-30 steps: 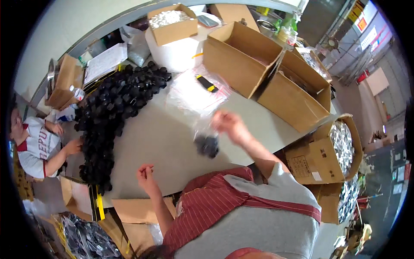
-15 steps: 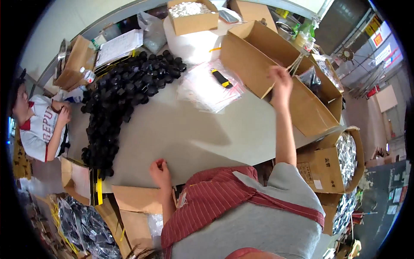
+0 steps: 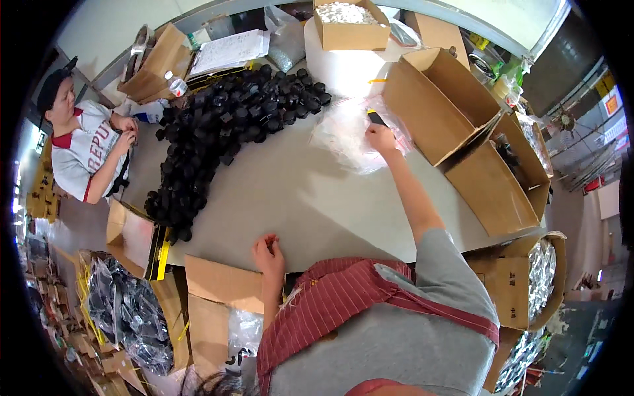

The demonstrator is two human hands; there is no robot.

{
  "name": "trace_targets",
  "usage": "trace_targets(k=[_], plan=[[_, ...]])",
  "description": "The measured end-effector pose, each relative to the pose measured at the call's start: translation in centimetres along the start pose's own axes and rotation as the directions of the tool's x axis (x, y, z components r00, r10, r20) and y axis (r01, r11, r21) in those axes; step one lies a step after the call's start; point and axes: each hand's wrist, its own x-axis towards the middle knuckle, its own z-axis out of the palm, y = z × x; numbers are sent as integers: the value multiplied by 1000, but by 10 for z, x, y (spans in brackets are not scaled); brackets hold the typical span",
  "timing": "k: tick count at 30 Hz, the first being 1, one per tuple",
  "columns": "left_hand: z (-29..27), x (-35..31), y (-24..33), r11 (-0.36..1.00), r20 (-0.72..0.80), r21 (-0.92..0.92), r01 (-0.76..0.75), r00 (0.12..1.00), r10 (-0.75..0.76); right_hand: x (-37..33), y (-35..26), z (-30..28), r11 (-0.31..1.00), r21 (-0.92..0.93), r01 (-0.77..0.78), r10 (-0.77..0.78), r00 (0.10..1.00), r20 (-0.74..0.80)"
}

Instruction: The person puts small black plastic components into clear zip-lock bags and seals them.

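Observation:
My right hand (image 3: 381,138) is closed around the lower end of a black-and-yellow utility knife (image 3: 376,117). The knife lies over a spread pile of clear plastic bags (image 3: 347,142) on the grey table (image 3: 290,191). At the near edge of the table, my left hand (image 3: 268,255) rests with its fingers curled; whatever they may hold is hidden. To its far left spreads a big heap of small black plastic parts (image 3: 231,112).
Two open cardboard boxes, a far one (image 3: 432,99) and a nearer one (image 3: 495,188), stand on the right. A carton of white pieces (image 3: 350,30) sits at the back. A co-worker (image 3: 89,142) is at the left. An open carton (image 3: 221,284) adjoins the near edge.
My right hand has left the edge of the cardboard boxes, moved left and closed on the utility knife. My left hand stays by the near edge. The whole view has shifted somewhat.

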Motion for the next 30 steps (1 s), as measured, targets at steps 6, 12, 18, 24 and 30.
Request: trace_targets(k=[6, 12, 18, 24, 30], plan=[[2, 0, 5, 981, -7, -132, 140, 990, -142, -10, -16, -46, 622, 607, -496, 428, 863, 267], [8, 9, 13, 960, -16, -200, 198, 979, -205, -39, -22, -55, 360, 881, -306, 348, 921, 178], [8, 23, 45, 662, 368, -609, 436, 895, -251, -91, -100, -41, 426, 857, -290, 122, 957, 264], [20, 42, 84, 456, 613, -674, 581, 784, -93, -153, -213, -47, 612, 611, 502, -781, 506, 366], [-16, 48, 90, -24, 523, -850, 527, 835, -171, -170, -201, -33, 852, 513, 103, -277, 921, 274]])
